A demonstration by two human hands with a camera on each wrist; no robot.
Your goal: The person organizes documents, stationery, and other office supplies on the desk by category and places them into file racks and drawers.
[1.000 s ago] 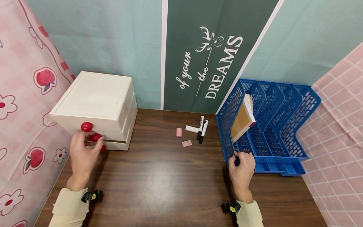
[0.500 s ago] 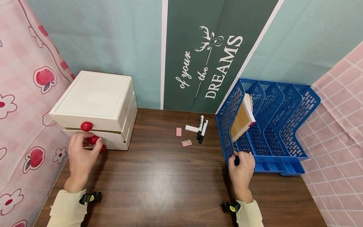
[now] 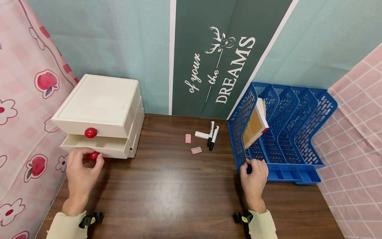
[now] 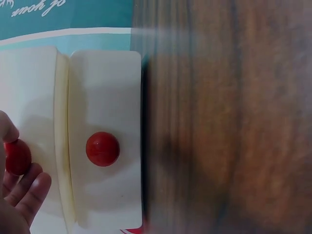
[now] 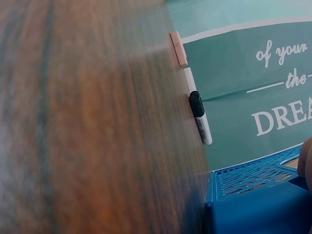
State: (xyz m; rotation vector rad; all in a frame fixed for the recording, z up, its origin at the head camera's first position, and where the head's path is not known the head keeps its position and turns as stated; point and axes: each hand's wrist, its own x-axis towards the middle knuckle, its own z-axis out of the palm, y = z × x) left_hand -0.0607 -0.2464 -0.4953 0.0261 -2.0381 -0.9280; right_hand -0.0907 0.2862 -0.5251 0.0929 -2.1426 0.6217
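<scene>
At the left stands a white three-drawer cabinet with round red knobs. Its middle drawer is pulled partway out, and the inside that shows is bare. My left hand pinches that drawer's red knob between thumb and fingers. In the left wrist view the bottom drawer's knob sits beside the fingers, untouched. My right hand grips the front left corner of a blue file rack; the fingers hide part of that corner. A book with a tan cover leans in the rack's leftmost slot.
Two pink erasers and a white block lie mid-table near the back. Beside them are two black-and-white markers. A curtain borders the left side, and pink checked cloth the right.
My left hand has drawn the middle drawer out toward me by its knob, from nearly flush to partway out. The right hand has stayed on the rack.
</scene>
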